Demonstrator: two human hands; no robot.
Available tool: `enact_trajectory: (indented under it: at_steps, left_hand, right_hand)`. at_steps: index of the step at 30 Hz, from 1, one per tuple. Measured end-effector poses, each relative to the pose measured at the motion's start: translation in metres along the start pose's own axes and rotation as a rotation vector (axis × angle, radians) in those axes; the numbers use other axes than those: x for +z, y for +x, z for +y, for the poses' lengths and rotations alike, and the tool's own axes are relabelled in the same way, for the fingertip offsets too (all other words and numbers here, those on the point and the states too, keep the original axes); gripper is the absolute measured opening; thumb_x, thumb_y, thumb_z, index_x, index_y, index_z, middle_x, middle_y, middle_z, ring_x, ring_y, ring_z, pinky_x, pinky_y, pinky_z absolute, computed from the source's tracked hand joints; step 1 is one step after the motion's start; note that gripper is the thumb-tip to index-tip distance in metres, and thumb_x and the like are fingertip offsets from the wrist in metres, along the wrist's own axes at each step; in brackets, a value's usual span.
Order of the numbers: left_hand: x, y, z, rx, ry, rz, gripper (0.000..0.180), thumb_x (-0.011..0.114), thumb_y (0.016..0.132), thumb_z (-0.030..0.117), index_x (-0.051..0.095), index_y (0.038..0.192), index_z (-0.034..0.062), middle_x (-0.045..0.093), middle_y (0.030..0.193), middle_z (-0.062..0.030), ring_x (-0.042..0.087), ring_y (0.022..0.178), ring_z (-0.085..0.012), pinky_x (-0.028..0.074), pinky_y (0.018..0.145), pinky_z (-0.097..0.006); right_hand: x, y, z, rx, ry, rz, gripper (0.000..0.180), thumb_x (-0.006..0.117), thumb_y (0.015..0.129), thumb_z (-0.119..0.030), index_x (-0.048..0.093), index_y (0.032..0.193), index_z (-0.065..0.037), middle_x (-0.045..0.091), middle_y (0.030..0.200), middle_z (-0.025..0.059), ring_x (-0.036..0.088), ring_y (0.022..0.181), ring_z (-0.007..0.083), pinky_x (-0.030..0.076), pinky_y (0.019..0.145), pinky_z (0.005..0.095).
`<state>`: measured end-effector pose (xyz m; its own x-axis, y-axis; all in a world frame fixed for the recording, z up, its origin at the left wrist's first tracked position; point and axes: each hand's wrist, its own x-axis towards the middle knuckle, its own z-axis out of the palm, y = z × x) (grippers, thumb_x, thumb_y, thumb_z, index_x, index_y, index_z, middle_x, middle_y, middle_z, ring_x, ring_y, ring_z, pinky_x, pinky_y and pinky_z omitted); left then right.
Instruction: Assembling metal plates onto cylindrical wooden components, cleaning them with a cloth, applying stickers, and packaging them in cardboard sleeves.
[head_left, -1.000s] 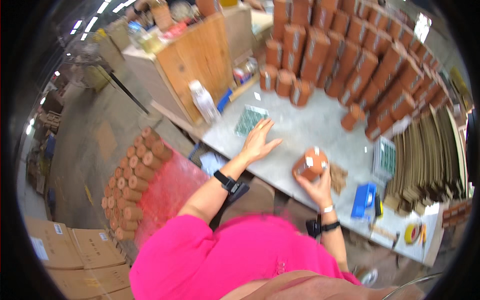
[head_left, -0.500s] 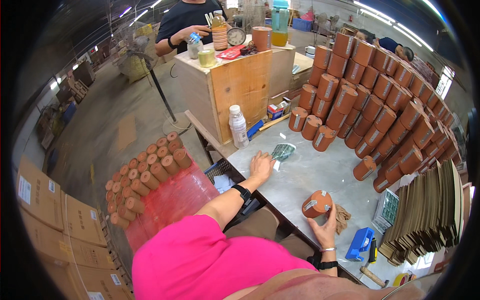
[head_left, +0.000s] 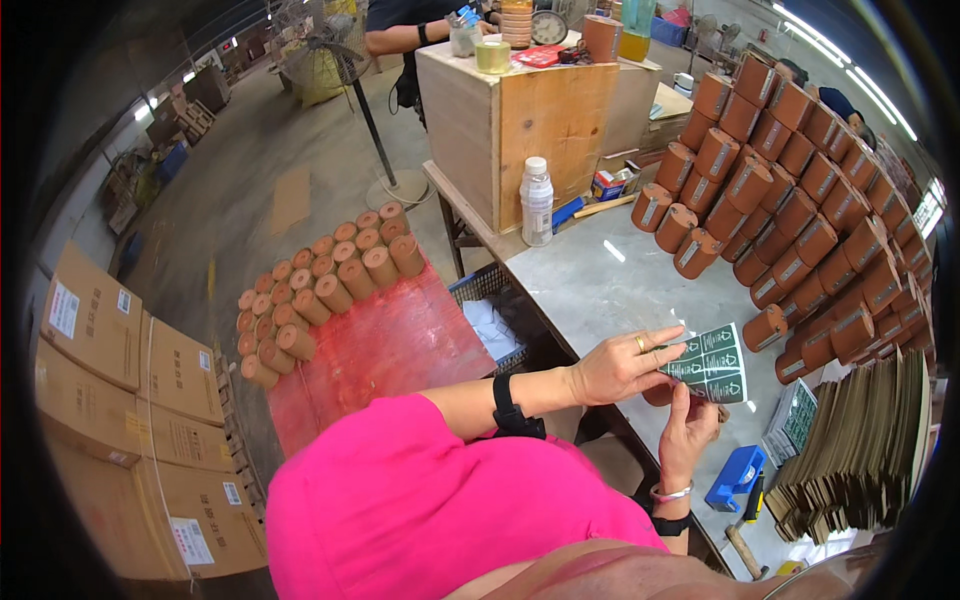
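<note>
A sheet of green-and-white labels (head_left: 718, 366) is held up over the grey tabletop (head_left: 590, 290). My left hand (head_left: 622, 368) pinches its left side between thumb and fingers. At the sheet's lower left corner, the raised thumb of my right hand (head_left: 690, 430) meets the paper; its other fingers are partly hidden behind. Beneath my left hand a bit of a reddish-brown cylinder (head_left: 657, 394) shows, mostly covered by the hands. I cannot tell whether my right hand touches it.
Stacked reddish-brown cylinders (head_left: 790, 215) rise at the far right. Nearer are cardboard pieces (head_left: 860, 440), another label stack (head_left: 791, 420), a blue tape dispenser (head_left: 735, 478) and a hammer (head_left: 744, 552). A white bottle (head_left: 536, 202) stands by the wooden box (head_left: 555, 140). More cylinders (head_left: 330, 290) occupy a red board (head_left: 400, 350).
My left hand has lifted the label sheet off the table and brought it right, to my right hand. The cylinder in my right hand is now mostly hidden. The view has shifted.
</note>
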<state>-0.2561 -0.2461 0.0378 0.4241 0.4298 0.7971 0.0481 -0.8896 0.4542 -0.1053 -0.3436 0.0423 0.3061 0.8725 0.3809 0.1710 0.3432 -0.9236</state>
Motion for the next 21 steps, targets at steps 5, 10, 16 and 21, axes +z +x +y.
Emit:
enact_trajectory:
  at_steps: [5,10,16,21]
  left_hand:
    - [-0.018,-0.016,0.017,-0.088,-0.091,-0.048,0.061,0.074,0.085,0.014,0.049,0.139,0.0008,0.049,0.142,-0.019,0.057,0.122,-0.0302,0.049,0.098,-0.036]
    - [-0.039,-0.019,0.002,-1.057,-1.233,0.108,0.051,0.069,0.088,0.004,0.049,0.135,0.0011,0.062,0.119,-0.0089,0.063,0.104,-0.0158,0.052,0.089,-0.031]
    - [-0.045,-0.01,0.0,-0.923,-1.066,0.27,0.018,0.072,0.087,0.006,0.063,0.102,0.0041,0.068,0.095,-0.0022,0.063,0.084,-0.009,0.052,0.076,-0.026]
    - [-0.035,-0.004,0.006,-0.923,-1.06,0.213,0.017,0.066,0.094,0.01,0.058,0.107,0.0027,0.068,0.097,-0.0055,0.065,0.086,-0.0116,0.053,0.077,-0.028]
  right_hand:
    - [0.009,-0.01,0.006,-0.04,-0.032,0.01,0.015,0.059,0.099,-0.011,0.064,0.103,0.003,0.065,0.091,0.0046,0.056,0.075,0.008,0.045,0.064,0.0237]
    - [0.01,0.009,-0.009,-0.074,-0.181,-0.155,0.012,0.063,0.095,-0.009,0.067,0.099,0.001,0.065,0.082,0.0,0.052,0.071,0.0047,0.042,0.06,0.0227]
    - [0.02,0.013,-0.015,-0.074,-0.174,-0.074,0.013,0.062,0.095,-0.008,0.053,0.089,-0.001,0.049,0.075,-0.0011,0.045,0.069,0.0057,0.039,0.058,0.0235]
    - [0.018,0.008,-0.013,-0.035,-0.07,0.038,0.013,0.06,0.098,-0.011,0.06,0.095,0.001,0.058,0.074,-0.0025,0.049,0.069,0.0023,0.041,0.061,0.0208]
